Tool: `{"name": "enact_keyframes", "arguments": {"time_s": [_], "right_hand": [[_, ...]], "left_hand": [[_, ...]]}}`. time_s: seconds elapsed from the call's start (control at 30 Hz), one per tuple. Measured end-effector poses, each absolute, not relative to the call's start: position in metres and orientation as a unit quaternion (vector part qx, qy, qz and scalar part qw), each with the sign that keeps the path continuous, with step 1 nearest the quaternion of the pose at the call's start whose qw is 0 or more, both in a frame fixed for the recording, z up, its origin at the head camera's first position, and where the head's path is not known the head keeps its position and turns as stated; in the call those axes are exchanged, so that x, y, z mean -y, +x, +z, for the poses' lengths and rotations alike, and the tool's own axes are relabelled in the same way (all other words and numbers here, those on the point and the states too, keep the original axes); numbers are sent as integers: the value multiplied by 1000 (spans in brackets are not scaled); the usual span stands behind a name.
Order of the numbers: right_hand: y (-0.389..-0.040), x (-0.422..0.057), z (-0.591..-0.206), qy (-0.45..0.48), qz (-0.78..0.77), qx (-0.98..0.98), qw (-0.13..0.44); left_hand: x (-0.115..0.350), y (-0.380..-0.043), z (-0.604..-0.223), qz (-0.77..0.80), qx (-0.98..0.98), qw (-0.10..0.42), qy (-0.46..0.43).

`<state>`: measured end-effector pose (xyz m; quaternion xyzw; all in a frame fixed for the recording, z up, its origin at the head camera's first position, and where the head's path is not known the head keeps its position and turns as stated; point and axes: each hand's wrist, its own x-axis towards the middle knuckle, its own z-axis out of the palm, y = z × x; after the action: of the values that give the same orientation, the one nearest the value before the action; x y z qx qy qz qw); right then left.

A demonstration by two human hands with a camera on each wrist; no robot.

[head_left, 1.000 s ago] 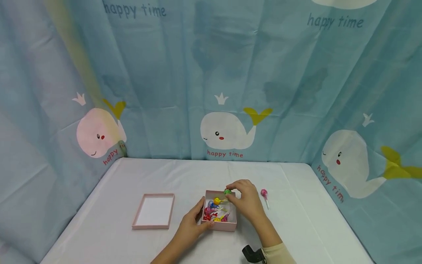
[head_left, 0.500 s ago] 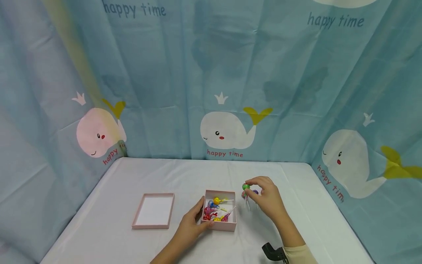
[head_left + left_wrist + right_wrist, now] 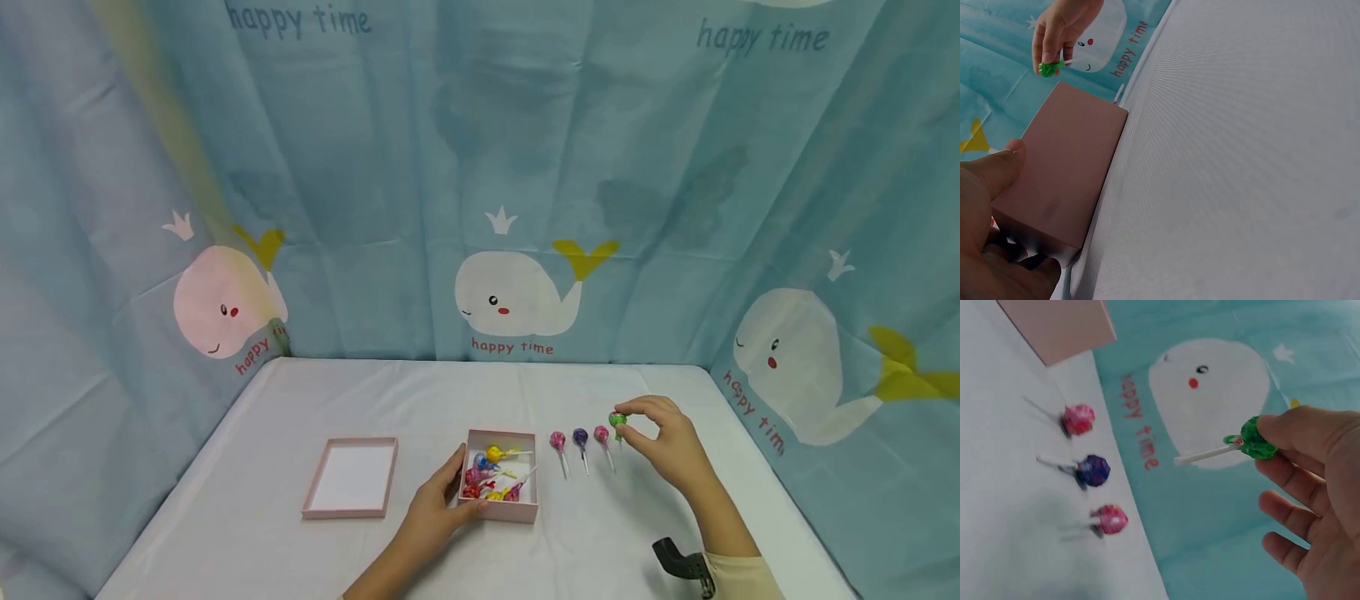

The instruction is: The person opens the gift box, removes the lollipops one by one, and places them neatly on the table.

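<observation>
My right hand [image 3: 667, 442] pinches a green-wrapped lollipop [image 3: 1259, 439] by its candy head, the white stick pointing away from the fingers. Just left of it, three lollipops lie in a row on the table: a pink one [image 3: 558, 442], a dark purple one [image 3: 581, 438] and another pink one [image 3: 602, 436]. My left hand [image 3: 431, 508] grips the left side of an open pink box [image 3: 508, 512], thumb on its front wall and fingers along the side. Inside are several lollipops in yellow, blue, pink and red wrappers, heads mostly to the left.
A shallow pink box lid [image 3: 345, 515] with a white inside lies left of the left hand. The white-covered table [image 3: 442, 400] meets a blue whale-print curtain [image 3: 375, 292] at its back and sides. A black wrist mount [image 3: 678, 560] sits by the right sleeve.
My right hand has carried the green lollipop from the box rightward, past the row of lollipops, uncovering them. The left hand keeps its hold on the box.
</observation>
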<state>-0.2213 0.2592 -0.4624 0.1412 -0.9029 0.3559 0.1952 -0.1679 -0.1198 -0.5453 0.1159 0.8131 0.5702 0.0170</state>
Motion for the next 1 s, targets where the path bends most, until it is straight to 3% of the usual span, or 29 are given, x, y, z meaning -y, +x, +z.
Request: {"name": "enact_keyframes", "arguments": {"time_s": [0.7, 1.0], "right_hand": [[-252, -301, -517, 112, 359, 913, 159], [-270, -300, -523, 81, 379, 918, 89]], "left_hand": [[119, -168, -548, 574, -811, 24, 111], [121, -170, -544, 570, -813, 24, 117]]}}
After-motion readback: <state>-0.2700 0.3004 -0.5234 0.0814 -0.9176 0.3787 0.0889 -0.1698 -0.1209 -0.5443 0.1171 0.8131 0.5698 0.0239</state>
